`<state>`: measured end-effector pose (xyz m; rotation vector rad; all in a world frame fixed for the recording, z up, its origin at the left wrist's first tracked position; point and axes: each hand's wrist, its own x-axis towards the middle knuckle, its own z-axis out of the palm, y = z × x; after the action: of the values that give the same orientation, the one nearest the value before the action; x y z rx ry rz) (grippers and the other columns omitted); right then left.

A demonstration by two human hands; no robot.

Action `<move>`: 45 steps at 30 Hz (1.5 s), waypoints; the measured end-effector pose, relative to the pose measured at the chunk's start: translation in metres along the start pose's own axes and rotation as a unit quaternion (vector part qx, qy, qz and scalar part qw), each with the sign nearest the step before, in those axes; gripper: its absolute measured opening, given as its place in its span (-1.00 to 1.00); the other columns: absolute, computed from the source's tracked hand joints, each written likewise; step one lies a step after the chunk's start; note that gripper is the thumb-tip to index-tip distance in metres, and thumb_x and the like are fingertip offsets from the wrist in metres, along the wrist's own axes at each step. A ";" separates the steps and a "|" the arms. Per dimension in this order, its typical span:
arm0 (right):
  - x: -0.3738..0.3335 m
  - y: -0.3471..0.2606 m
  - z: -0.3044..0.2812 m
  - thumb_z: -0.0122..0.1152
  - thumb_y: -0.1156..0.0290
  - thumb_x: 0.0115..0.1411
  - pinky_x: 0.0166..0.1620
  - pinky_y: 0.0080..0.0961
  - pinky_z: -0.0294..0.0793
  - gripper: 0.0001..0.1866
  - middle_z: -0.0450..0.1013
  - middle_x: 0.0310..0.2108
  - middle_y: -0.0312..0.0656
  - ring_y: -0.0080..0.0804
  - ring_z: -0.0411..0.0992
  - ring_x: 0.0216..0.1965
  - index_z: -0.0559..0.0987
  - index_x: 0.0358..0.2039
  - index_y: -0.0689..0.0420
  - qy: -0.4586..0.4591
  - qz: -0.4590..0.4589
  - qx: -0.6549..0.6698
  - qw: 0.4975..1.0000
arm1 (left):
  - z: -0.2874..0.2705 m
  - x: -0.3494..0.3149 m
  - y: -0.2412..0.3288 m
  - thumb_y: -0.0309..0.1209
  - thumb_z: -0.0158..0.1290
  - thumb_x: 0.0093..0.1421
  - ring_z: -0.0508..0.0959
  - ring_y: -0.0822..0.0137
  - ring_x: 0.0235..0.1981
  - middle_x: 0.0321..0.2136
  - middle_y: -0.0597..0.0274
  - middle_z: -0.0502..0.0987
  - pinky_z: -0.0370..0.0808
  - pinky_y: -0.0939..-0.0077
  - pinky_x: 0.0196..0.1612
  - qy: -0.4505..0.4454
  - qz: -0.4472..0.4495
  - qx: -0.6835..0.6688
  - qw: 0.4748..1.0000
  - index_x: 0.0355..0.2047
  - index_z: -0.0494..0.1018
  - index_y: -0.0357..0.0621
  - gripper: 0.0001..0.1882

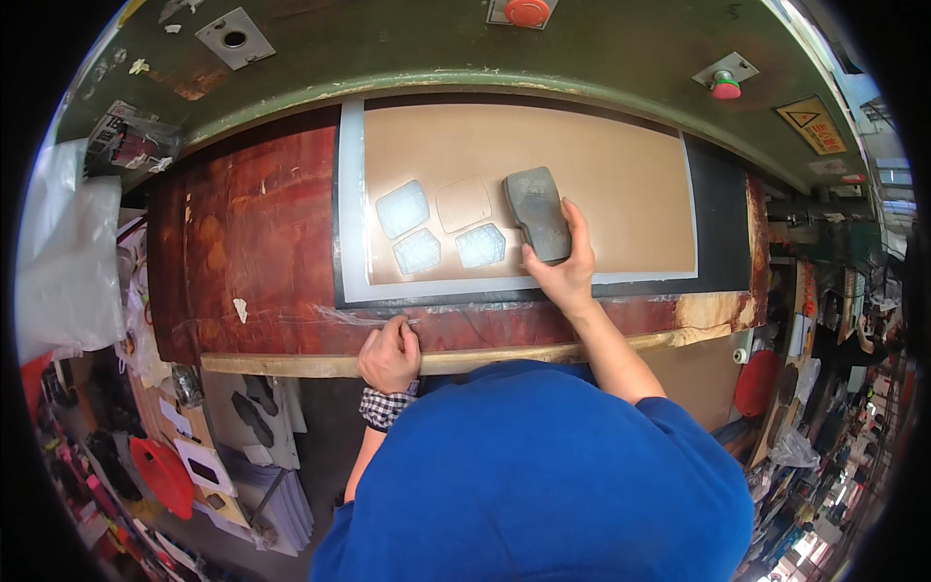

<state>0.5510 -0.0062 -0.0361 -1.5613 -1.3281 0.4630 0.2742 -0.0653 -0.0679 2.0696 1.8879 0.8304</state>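
My right hand grips a dark grey cutting die, thumb on its near left side and fingers along its right. The die rests on or just above a tan sheet; I cannot tell which. Left of it, the sheet has three cut shapes showing pale bluish-white, one of them the upper left cut-out. Beside these is a tan piece with a cut outline around it. At the table's front edge, my left hand is closed with fingers curled; whatever they may hold is hidden.
A pale board and black mat lie under the sheet on a worn red table. Beyond, a green machine beam carries red buttons. Clear plastic hangs at far left; a red stool stands lower left.
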 end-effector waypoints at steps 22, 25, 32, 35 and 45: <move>-0.001 -0.058 -0.002 -0.02 0.24 0.29 0.23 -0.26 0.25 -0.54 0.41 0.04 -0.05 -0.23 0.35 0.11 0.36 0.09 0.29 -0.088 0.346 0.665 0.656 | 0.015 0.103 0.135 -0.48 0.21 0.06 0.45 0.11 -0.19 -0.15 0.07 0.46 0.43 0.29 -0.15 -0.017 0.149 -0.256 0.955 -0.03 0.48 -0.26 -0.57; -0.003 -0.056 -0.006 -0.04 0.25 0.27 0.23 -0.26 0.25 -0.54 0.42 0.03 -0.06 -0.23 0.35 0.11 0.36 0.09 0.29 -0.046 0.345 0.644 0.682 | 0.011 0.106 0.147 -0.44 0.23 0.04 0.45 0.10 -0.22 -0.20 0.09 0.45 0.42 0.31 -0.17 -0.022 0.143 -0.304 0.942 -0.11 0.48 -0.21 -0.63; -0.004 -0.051 -0.024 -0.04 0.24 0.25 0.25 -0.19 0.25 -0.45 0.37 0.10 0.05 -0.10 0.31 0.16 0.31 0.16 0.35 -0.036 0.339 0.693 0.635 | 0.001 0.090 0.106 -0.59 0.22 0.04 0.42 0.48 -0.38 -0.43 0.31 0.43 0.42 0.59 -0.29 -0.220 0.076 -0.456 0.859 -0.40 0.39 -0.19 -0.80; 0.006 -0.039 -0.040 0.02 0.31 0.23 0.27 -0.19 0.23 -0.46 0.36 0.11 0.08 -0.10 0.31 0.18 0.33 0.14 0.40 -0.019 0.266 0.634 0.726 | -0.007 0.087 0.056 -0.57 0.10 0.19 0.47 0.49 -0.34 -0.42 0.32 0.46 0.47 0.52 -0.23 -0.074 -0.171 -0.400 0.897 -0.33 0.38 -0.16 -0.89; 0.035 0.004 0.007 0.43 0.54 -0.08 0.18 -0.19 0.33 -0.27 0.34 0.08 0.09 0.00 0.33 0.13 0.36 0.15 0.24 -0.007 -0.124 -0.124 0.985 | 0.009 0.024 -0.001 -0.54 0.06 0.05 0.58 -0.05 -0.37 -0.34 -0.02 0.55 0.53 0.22 -0.32 -0.001 0.021 -0.097 0.995 -0.18 0.43 -0.23 -0.73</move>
<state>0.5596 0.0290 -0.0323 -1.5654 -1.6138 0.1575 0.2785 -0.0404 -0.0697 1.9960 1.6942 0.9783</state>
